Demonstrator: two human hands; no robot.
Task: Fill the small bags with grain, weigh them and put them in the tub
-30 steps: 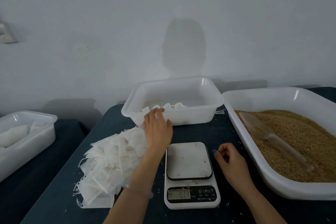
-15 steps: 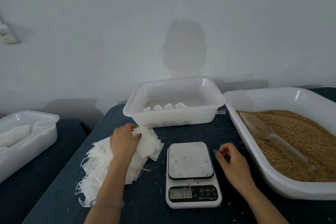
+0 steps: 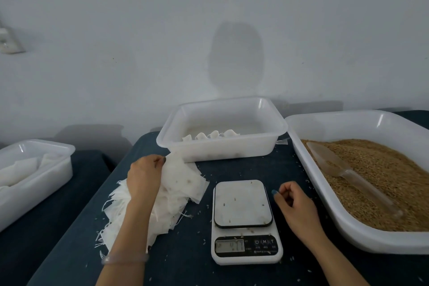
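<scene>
A heap of empty white mesh bags (image 3: 169, 202) lies on the dark table left of the white scale (image 3: 243, 220). My left hand (image 3: 145, 176) rests on the heap and pinches the top bag (image 3: 183, 176) at its far corner, lifting it a little. My right hand (image 3: 294, 204) hovers just right of the scale, fingers loosely curled, holding nothing. The white tub (image 3: 222, 146) stands behind the scale with a few filled bags (image 3: 211, 134) inside. A large white tray of brown grain (image 3: 380, 179) sits at the right with a clear scoop (image 3: 343, 169) lying in it.
Another white tub (image 3: 34, 169) with white material inside stands at the far left on a separate dark surface. Loose grains dot the table (image 3: 181, 253) and the scale's plate. A pale wall rises close behind the tubs.
My left hand pulled back from the tub's front edge to the bag heap and took hold of the top bag. My right hand stayed put.
</scene>
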